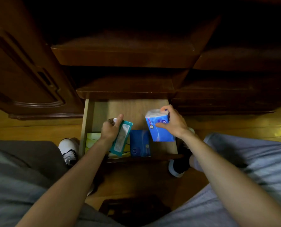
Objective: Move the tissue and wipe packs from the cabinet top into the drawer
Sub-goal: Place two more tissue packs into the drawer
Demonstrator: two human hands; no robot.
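Note:
A light wooden drawer (87,122) stands pulled out below the dark cabinet top (125,92). My left hand (111,128) grips a teal wipe pack (122,138), tilted on edge over the drawer's left half. My right hand (172,123) holds a blue tissue pack (159,128) upright above the drawer's right side. A dark blue tissue pack (139,143) lies flat on the drawer floor between them. A yellow-green pack (93,141) lies at the drawer's front left, partly hidden by my left arm.
Dark wooden cabinet shelves (125,54) rise behind the drawer, with a carved door (21,71) at the left. My shoes (69,149) rest on the wooden floor on both sides of the drawer. A dark stool (133,208) sits between my knees.

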